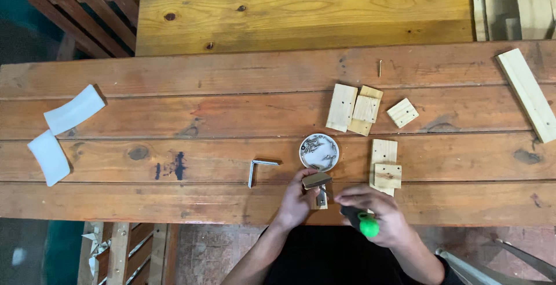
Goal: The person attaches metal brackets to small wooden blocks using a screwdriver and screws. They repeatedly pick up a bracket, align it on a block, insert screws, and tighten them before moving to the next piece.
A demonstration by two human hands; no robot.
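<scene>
Gripping a screwdriver with a black shaft end and green handle [365, 222], the right hand [379, 212] is curled shut around it at the near edge of the plank table [174, 117], forefinger stretched toward the work. Left hand [296, 199]: fingers closed on a small wood block [317, 181] with a metal bracket against it, held just above the table edge; whether the screwdriver tip meets the bracket cannot be told. Just beyond the block: round white dish of screws [319, 152], near the left fingertips. Left of the dish, apart: one metal L-bracket [259, 168], lying flat. Right of the dish: two stacked pale wood pieces [384, 166]. Farther back: a cluster of three overlapping wood blocks [353, 110], a single square block with holes [402, 112] beside them, and a lone screw [380, 68] beyond. Far right: long pale wood strip [528, 93], angled. Far left: two white curved plastic pieces [62, 131]. Behind the table: yellow knotty pine board [301, 10].
</scene>
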